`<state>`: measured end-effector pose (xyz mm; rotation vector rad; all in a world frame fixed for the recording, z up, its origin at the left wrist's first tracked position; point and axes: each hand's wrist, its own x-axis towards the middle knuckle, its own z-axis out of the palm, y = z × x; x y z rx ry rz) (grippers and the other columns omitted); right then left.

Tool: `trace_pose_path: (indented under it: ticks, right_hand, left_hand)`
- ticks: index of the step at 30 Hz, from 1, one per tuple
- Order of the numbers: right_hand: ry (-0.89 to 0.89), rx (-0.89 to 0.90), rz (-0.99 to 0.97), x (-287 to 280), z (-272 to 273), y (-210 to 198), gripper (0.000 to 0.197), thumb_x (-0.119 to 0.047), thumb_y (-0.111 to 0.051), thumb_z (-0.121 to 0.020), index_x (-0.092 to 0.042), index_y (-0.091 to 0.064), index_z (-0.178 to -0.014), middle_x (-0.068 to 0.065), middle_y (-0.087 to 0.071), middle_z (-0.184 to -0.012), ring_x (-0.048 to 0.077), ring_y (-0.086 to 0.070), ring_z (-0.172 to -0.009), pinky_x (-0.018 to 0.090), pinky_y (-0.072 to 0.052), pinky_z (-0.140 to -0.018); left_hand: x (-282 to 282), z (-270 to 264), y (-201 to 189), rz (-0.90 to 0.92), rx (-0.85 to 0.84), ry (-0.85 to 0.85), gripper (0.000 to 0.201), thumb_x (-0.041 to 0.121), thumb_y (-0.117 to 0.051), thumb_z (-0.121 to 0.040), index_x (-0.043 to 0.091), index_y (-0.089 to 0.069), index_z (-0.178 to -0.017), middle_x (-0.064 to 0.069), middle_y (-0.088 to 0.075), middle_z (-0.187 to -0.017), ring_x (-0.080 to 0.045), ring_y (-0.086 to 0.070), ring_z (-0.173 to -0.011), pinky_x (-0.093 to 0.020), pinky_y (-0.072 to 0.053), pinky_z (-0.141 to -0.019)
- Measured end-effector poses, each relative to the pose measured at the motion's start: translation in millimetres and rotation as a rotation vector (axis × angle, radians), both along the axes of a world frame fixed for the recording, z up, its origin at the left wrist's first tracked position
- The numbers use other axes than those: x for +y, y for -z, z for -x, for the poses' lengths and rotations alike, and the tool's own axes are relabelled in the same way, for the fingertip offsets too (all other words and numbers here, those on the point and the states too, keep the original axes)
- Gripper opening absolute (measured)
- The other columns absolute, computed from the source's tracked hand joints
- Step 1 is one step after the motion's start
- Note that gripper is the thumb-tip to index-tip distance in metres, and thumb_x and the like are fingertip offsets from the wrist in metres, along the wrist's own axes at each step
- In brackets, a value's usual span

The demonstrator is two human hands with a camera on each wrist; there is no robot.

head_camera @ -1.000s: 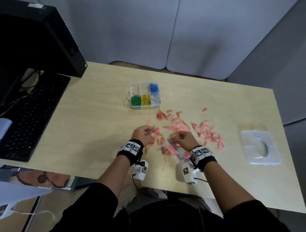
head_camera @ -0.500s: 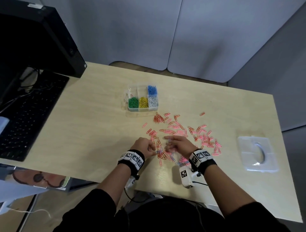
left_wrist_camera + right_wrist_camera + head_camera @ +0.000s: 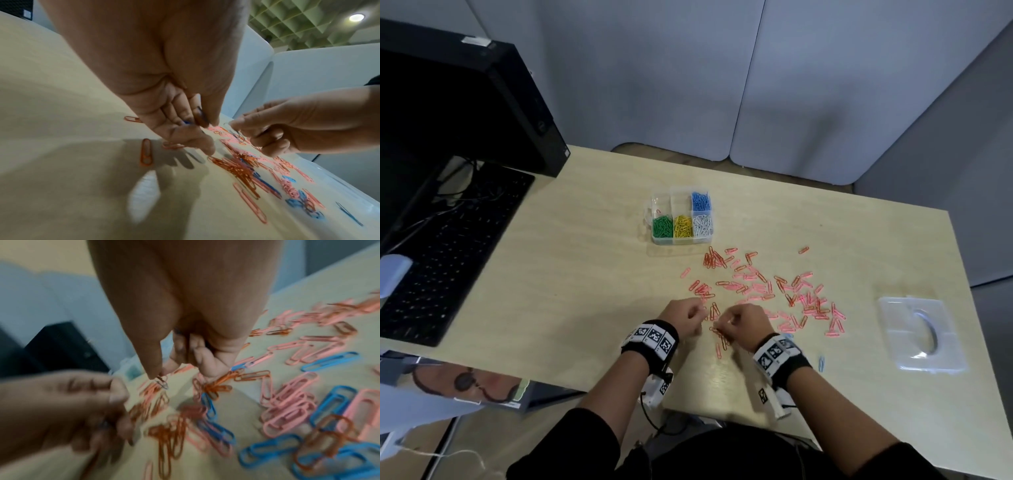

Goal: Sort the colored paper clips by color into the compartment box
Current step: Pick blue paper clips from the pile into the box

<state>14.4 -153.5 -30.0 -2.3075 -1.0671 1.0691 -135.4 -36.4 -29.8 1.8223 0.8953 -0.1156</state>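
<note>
A clear compartment box (image 3: 665, 198) at mid-table holds green, yellow, white and blue clips, each colour in its own cell. Pink paper clips (image 3: 760, 286) and orange paper clips (image 3: 713, 258) lie scattered in front of it, with blue paper clips (image 3: 331, 361) mixed in near my right wrist. My left hand (image 3: 702, 313) hovers over the near edge of the pile, and its thumb and fingers pinch dark blue clips (image 3: 198, 119). Close beside it, my right hand (image 3: 720, 323) pinches a small grey clip (image 3: 162, 383) between thumb and forefinger.
The box's clear lid (image 3: 921, 334) lies at the table's right side. A black keyboard (image 3: 448, 250) and a black computer case (image 3: 482, 113) sit at the left. A single blue clip (image 3: 821, 364) lies near the front edge. Grey partition panels stand behind the table.
Both hands have drawn a little toward the near edge, and the right hand has shifted left until its fingertips almost meet the left hand's.
</note>
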Motion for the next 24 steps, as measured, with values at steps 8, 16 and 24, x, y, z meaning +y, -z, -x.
trace_pose_path:
  ticks: [8, 16, 24]
  right_hand:
    - [0.159, -0.04, -0.062, -6.0, -30.9, -4.4, 0.004, -0.021, -0.069, -0.086, -0.018, -0.072, -0.085, -0.007, -0.057, -0.057, 0.005, -0.047, -0.048, 0.014, -0.034, -0.048]
    - [0.392, 0.361, -0.126, -24.2, -50.2, -1.6, 0.016, -0.015, -0.074, -0.086, 0.0, -0.068, -0.085, 0.016, -0.072, -0.086, 0.028, -0.068, -0.086, 0.035, -0.055, -0.082]
    - [0.447, 0.244, -0.086, -45.7, -67.8, -8.4, 0.017, -0.006, -0.062, -0.092, -0.012, -0.075, -0.102, 0.001, -0.075, -0.1, 0.024, -0.069, -0.093, 0.033, -0.054, -0.086]
  left_hand:
    - [-9.6, 0.0, 4.9, 0.18, -0.072, -0.144, 0.031, -0.006, -0.052, -0.091, 0.012, -0.068, -0.111, -0.005, -0.075, -0.088, -0.009, -0.066, -0.063, -0.019, -0.051, -0.059]
    - [-11.3, -15.1, 6.7, -0.038, -0.078, -0.14, 0.047, -0.009, -0.037, -0.088, 0.021, -0.065, -0.111, 0.001, -0.056, -0.09, -0.01, -0.059, -0.065, -0.03, -0.053, -0.068]
    - [-22.1, -54.6, -0.9, -0.214, 0.134, -0.123, 0.017, 0.033, -0.055, -0.091, 0.023, -0.064, -0.081, 0.004, -0.067, -0.081, -0.019, -0.063, -0.077, -0.03, -0.054, -0.069]
